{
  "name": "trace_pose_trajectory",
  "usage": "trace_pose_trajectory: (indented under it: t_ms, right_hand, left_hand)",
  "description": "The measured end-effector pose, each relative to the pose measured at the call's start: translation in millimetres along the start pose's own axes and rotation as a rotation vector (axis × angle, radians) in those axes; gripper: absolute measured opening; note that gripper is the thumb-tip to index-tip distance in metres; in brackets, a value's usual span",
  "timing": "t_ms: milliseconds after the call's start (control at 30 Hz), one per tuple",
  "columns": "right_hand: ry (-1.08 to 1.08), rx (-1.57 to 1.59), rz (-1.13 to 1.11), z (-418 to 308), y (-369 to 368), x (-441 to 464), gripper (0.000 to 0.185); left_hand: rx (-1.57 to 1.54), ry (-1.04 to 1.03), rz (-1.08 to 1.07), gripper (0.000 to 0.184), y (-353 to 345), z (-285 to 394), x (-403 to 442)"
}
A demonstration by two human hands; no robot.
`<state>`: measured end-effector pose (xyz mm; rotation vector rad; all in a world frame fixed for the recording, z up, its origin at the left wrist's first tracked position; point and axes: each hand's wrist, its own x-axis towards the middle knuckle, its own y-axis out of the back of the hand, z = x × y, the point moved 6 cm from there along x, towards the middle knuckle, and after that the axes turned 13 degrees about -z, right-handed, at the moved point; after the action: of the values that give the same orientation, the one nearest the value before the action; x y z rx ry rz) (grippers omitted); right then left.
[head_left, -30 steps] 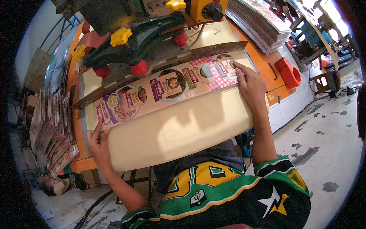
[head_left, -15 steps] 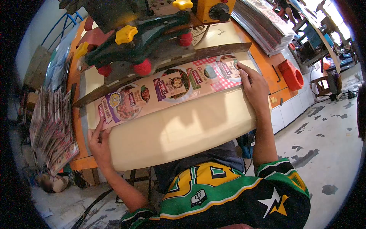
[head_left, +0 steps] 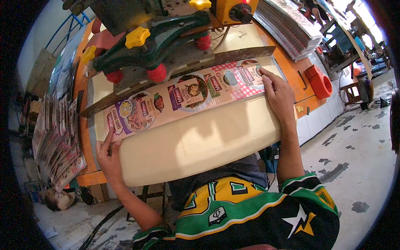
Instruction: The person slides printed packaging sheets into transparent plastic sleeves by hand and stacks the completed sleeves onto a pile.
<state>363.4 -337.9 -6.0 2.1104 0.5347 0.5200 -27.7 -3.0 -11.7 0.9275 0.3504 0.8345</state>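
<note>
A long printed sheet [head_left: 166, 100] with food pictures lies across a cream-coloured board [head_left: 196, 137], its far edge along a dark metal bar [head_left: 233, 55]. At the sheet's lower left corner, my left hand [head_left: 110, 160] has its fingertips on the edge, thumb and fingers a little apart. My right hand [head_left: 278, 93] holds the sheet's right end, thumb and forefinger at the corner. Above the bar stands a dark green machine head [head_left: 154, 43] with red feet and yellow knobs; its red feet do not touch the sheet.
Stacks of printed sheets stand at the left [head_left: 56, 146] and the upper right [head_left: 289, 29]. An orange-red ring-shaped part [head_left: 318, 81] and a black hex key [head_left: 302, 80] lie on the orange table [head_left: 89, 179]. Part of another person shows at the upper right.
The whole view has shifted slightly, with the machine and table now a little farther right. Both hands keep their places on the sheet. A red light on the yellow box looks brighter.
</note>
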Motion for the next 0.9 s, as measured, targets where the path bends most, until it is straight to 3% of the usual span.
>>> trace_pose_trajectory:
  t_ms: [900]
  right_hand:
    - [0.000,-0.033,0.000,2.9,-1.7,1.2,0.029]
  left_hand:
    - [-0.009,-0.063,0.029,0.043,-0.6,-4.7,0.4]
